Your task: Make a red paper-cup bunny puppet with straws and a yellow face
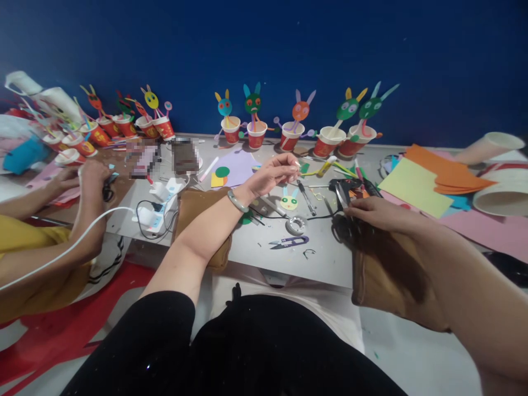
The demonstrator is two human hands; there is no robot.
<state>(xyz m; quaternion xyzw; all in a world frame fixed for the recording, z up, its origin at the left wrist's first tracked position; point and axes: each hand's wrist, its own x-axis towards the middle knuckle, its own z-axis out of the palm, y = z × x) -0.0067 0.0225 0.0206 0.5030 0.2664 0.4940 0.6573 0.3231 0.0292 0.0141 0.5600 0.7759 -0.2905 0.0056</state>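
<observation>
My left hand [275, 174] is raised over the grey table [264, 250], fingers pinched together on a tiny piece I cannot make out; a pale bangle circles the wrist. My right hand [373, 210] rests on the table by a black glue gun [348, 190], fingers curled over it. Between the hands lie a small yellow rabbit face cutout [289, 202], a tape roll [296, 224], purple thread snips [289, 242] and a craft knife [307, 198].
Paper cups with coloured rabbit heads on sticks line the back edge [297, 129] and the left [124, 118]. Stacked coloured paper sheets [429, 184] lie right. A power strip [159, 212] sits left, where another person's hand [93, 176] works.
</observation>
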